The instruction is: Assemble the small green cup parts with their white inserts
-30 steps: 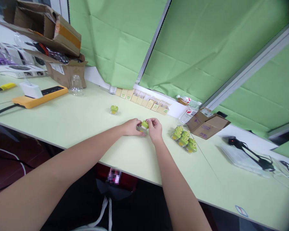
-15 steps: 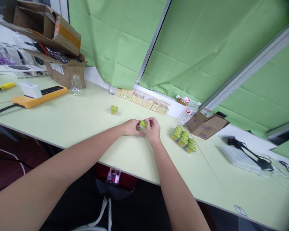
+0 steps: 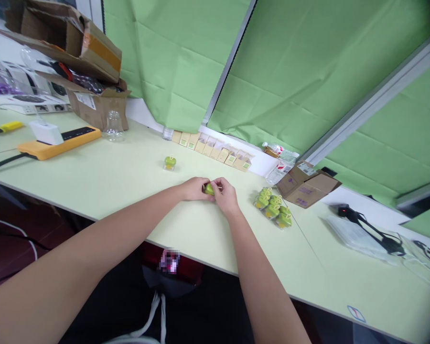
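Both hands meet over the pale table, gripping one small clear jar with a green lid (image 3: 209, 189). My left hand (image 3: 194, 188) wraps round its left side, fingers closed. My right hand (image 3: 224, 193) pinches it from the right, near a pale loop beside the lid. Fingers hide most of the clear body. A matching green-lidded jar (image 3: 170, 163) stands alone behind and to the left. To the right of my hands sits a cluster of several such jars (image 3: 272, 209), with yellow showing in their clear bases.
Small cardboard boxes (image 3: 215, 149) line the back wall. An open carton (image 3: 306, 185) and plastic bottles (image 3: 280, 152) stand at back right. To the left are a clear empty jar (image 3: 113, 126), an orange power strip (image 3: 77, 139) and larger boxes (image 3: 96, 107). A black cable device (image 3: 374, 229) lies far right.
The held jar has tilted between my hands, so its green lid now faces more toward me and less clear body shows. My right hand has shifted slightly lower.
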Tool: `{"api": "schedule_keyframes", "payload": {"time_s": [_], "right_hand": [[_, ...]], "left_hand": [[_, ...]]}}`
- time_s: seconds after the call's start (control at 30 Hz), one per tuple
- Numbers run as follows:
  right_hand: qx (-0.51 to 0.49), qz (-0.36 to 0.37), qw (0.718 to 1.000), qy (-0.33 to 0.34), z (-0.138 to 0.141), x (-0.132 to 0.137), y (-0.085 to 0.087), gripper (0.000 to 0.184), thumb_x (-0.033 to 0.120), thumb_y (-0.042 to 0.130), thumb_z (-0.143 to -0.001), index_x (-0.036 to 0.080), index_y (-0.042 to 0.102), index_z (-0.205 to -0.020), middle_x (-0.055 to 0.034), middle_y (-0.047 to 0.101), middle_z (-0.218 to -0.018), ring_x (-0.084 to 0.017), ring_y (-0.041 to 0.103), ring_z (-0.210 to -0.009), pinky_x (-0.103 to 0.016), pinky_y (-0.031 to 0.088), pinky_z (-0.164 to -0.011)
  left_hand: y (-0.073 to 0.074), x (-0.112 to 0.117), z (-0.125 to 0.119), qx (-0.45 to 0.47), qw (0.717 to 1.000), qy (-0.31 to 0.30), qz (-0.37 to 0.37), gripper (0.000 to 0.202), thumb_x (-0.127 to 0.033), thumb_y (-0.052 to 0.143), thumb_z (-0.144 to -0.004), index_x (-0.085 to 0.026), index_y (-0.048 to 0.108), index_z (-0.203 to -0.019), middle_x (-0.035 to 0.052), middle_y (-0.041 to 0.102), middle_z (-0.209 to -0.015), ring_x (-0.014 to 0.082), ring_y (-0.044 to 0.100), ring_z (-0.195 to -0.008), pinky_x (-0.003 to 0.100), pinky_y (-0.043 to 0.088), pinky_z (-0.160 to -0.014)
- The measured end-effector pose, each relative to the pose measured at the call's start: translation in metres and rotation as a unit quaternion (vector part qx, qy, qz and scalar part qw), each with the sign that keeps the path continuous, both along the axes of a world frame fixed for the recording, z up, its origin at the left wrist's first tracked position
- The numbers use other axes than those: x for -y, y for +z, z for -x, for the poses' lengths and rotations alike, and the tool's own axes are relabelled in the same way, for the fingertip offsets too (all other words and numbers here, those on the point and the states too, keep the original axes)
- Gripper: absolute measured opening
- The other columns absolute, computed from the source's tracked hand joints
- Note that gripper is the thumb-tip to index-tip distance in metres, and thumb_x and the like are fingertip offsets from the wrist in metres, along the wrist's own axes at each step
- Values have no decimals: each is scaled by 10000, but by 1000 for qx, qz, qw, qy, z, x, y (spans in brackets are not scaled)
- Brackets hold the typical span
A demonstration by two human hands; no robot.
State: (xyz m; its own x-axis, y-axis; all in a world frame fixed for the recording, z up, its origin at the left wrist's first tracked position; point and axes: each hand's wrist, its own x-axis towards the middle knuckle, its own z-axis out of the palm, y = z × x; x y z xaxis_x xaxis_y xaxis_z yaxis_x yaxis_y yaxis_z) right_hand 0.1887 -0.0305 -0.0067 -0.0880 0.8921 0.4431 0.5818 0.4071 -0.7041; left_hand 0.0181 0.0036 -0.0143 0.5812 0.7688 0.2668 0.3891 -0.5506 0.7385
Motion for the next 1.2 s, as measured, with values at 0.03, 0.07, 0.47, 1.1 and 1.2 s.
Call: {"api": "schedule_keyframes", "payload": {"time_s": [0.03, 0.07, 0.47, 1.1, 1.2], "right_hand": [[0, 4, 1000, 5, 0, 0, 0, 247, 448, 533, -874, 211, 601, -866, -29, 670, -857, -173, 638, -788, -292, 498, -707], [-1, 7, 1000, 7, -1, 0, -1, 247, 448, 537, -872, 211, 604, -866, -30, 670, -860, -175, 641, -803, -291, 500, -707], [-32, 63, 997, 22, -6, -6, -5, 250, 459, 621, -804, 217, 644, -864, -26, 684, -883, -189, 647, -862, -275, 514, -669], [140, 32, 982, -123, -26, 4, 14, 280, 440, 632, -769, 220, 695, -930, -41, 702, -886, -195, 613, -818, -333, 463, -783], [131, 79, 978, -139, -37, 4, 19, 304, 449, 665, -734, 215, 712, -923, -45, 713, -892, -198, 621, -812, -327, 461, -758]], "left_hand": [[0, 0, 0, 1, 1000, -1, -2, 475, -556, 738, -629, -190, 597, -896, 6, 629, -812, 167, 561, -717, 258, 378, -601], [0, 0, 0, 0, 1000, -1, -4, 470, -547, 741, -626, -190, 600, -898, 6, 628, -811, 168, 561, -718, 258, 378, -602], [-3, -2, 0, 31, 999, -3, -9, 488, -483, 755, -615, -194, 605, -978, 22, 643, -874, 177, 586, -756, 269, 421, -637], [-1, 2, 3, 50, 997, -5, 58, 649, -169, 580, -659, -220, 474, -1297, 89, 559, -1235, 142, 575, -829, 273, 493, -728], [2, 4, 4, 30, 998, -2, 59, 656, -177, 575, -666, -227, 469, -1312, 85, 563, -1227, 152, 577, -859, 272, 495, -731]]}}
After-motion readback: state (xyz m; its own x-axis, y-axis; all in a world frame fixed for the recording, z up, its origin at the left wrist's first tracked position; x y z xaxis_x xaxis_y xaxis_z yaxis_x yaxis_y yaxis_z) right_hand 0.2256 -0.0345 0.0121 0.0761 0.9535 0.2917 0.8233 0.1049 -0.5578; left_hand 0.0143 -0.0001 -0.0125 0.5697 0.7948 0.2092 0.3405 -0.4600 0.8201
